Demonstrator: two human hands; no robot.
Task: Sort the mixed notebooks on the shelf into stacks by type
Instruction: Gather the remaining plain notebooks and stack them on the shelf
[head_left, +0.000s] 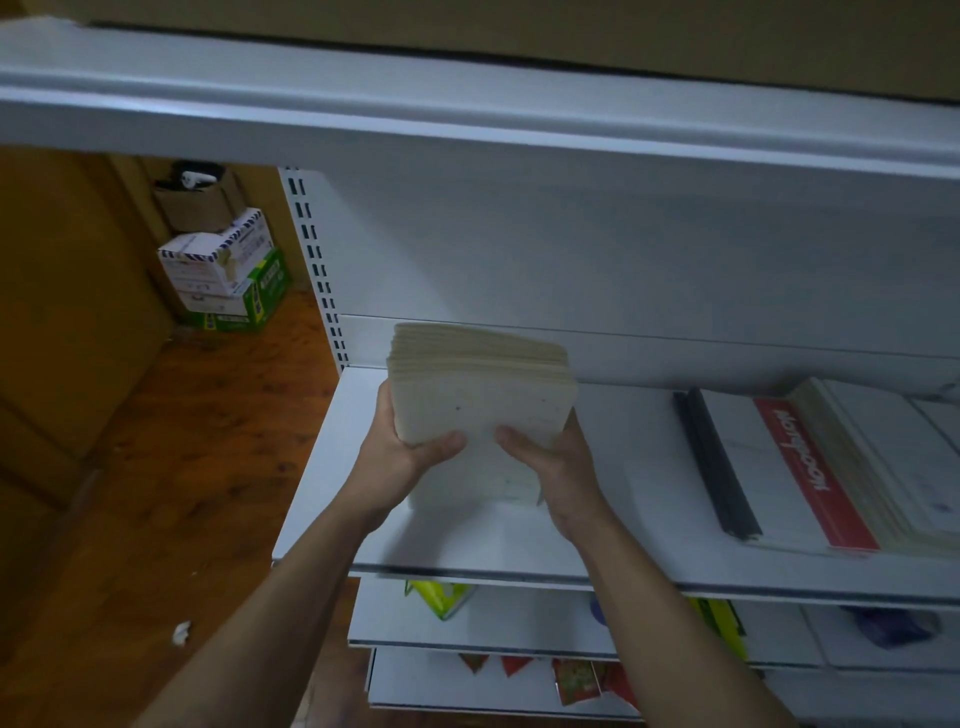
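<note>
Notebooks (480, 387) between both gripping hands

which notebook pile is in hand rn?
The plain cream stack at the left end of the shelf, gripped by the left hand and right hand. The black-spined notebook and red-banded notebook lie flat at the right, untouched.

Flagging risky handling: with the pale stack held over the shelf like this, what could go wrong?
The stack of cream paper notebooks is gripped only at its near edge by the left hand and right hand, and its far edges look fanned, so copies might slide apart. It is near the open left end of the white metal shelf, so loose ones could fall to the wooden floor.
</note>
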